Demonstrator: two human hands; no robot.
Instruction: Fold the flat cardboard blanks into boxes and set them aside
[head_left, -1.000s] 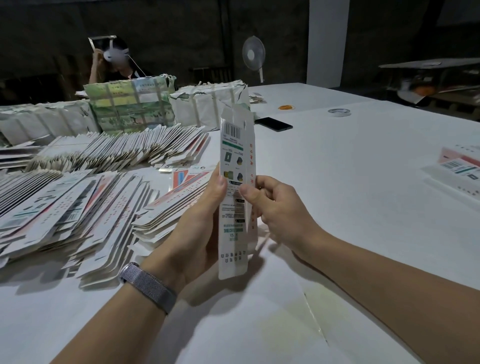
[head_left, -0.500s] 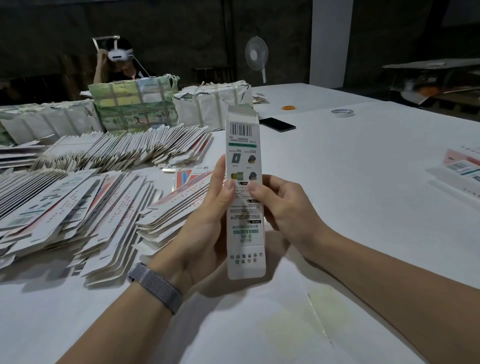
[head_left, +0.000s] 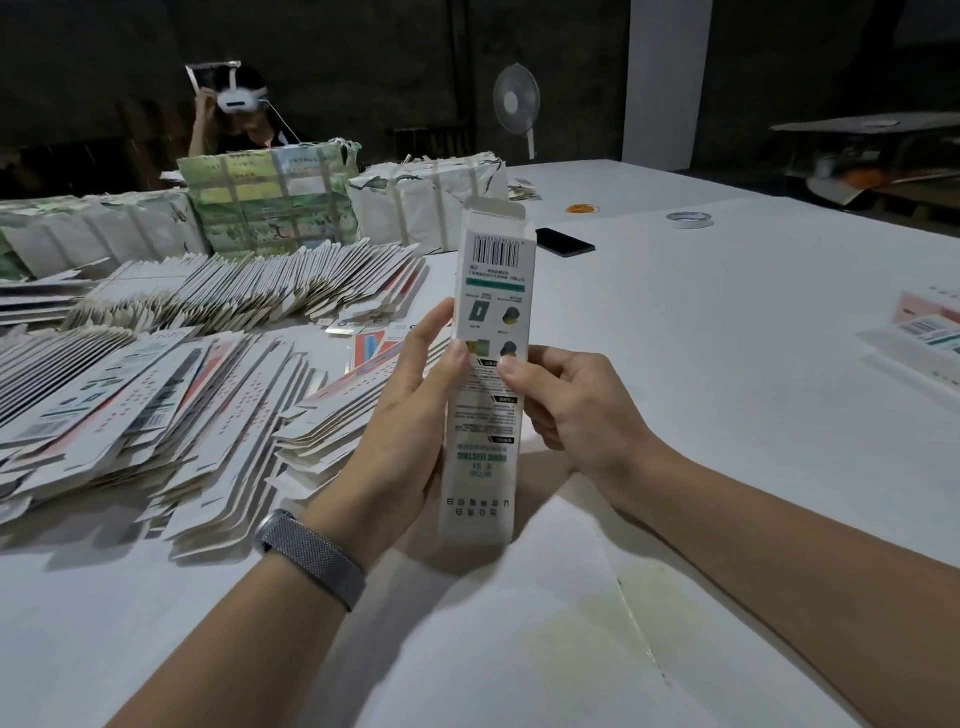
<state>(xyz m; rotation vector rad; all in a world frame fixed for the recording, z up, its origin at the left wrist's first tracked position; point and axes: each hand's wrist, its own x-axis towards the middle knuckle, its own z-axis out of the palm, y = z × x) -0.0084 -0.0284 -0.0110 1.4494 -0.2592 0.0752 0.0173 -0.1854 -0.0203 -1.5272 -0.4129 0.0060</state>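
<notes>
Head view: both hands' grip holds box (head_left: 488, 374) upright, flat blanks (head_left: 171, 395) heaped left, phone (head_left: 565, 242) beyond.

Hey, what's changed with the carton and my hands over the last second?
The carton turned from edge-on to show its barcode face squarely, and its top flap now stands open. The left hand and right hand still pinch its sides. The stacks of flat blanks, phone and tape roll stayed put.

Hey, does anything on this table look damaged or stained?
Yes. The white table covering has a yellowish stain in front of the person, crossed by a slit or seam. The paper-wrapped bundles at the back have torn, ragged wrapping.
</notes>
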